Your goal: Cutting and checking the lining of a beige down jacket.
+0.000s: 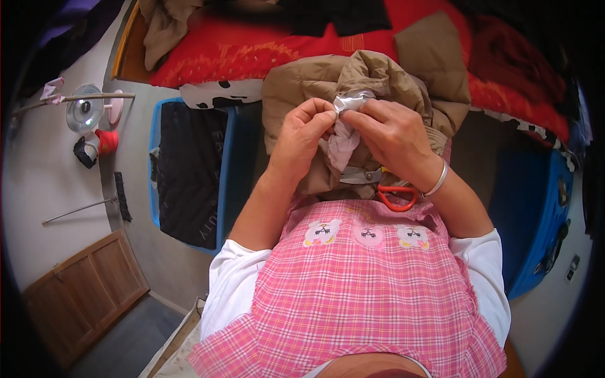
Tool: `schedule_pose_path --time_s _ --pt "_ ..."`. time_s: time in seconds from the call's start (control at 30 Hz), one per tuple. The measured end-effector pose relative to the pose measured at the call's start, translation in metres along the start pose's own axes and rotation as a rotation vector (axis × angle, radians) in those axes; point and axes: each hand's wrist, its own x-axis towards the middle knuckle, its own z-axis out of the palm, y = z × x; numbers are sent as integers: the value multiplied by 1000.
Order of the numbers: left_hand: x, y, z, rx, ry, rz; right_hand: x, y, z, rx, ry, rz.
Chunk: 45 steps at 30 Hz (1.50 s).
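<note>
My left hand (299, 135) and my right hand (394, 133) meet in front of me, fingertips pinched on a shiny white piece of cloth (350, 101). Pale pinkish cloth (343, 143) hangs in folds just below the pinch. Beneath and around both hands a khaki padded jacket (301, 80) is bunched over my lap and up against the bed. A pair of scissors with orange-red handles (398, 199) lies on the jacket below my right hand, its blades pointing left. What exactly sits between the fingertips is partly hidden.
A blue bin (223, 211) holding black clothing (189, 170) stands to the left; another blue container (532, 242) is at right. Ahead lies red bedding (242, 53) with more clothes. A fan (84, 108), a brush with a long handle (122, 195) and a wooden door (88, 286) are farther left.
</note>
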Motion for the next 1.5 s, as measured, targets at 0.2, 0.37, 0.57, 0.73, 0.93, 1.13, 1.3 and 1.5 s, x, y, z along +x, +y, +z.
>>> schedule_pose_path --time_s 0.2,0.37,0.57,0.73,0.93,1.13,1.3,1.5 --pt "5 -8 -10 -61 -21 -43 10 8 9 -95 -48 -21" --pt "9 -21 -10 -250 11 -95 7 12 7 -23 -101 1" --pt "8 -29 -9 -432 -22 -133 -8 15 15 186 47 121" --pt "7 -32 -5 75 45 76 -19 15 18 277 53 222" --pt "5 -22 -3 -122 -24 -74 -18 10 16 251 91 219" --pt "4 -21 -2 -215 -4 -66 -11 -1 9 162 98 166" --pt "-1 -15 7 -35 22 17 -9 -4 12 145 133 224" --pt "-4 -19 12 121 53 110 -5 -4 13 129 90 284"
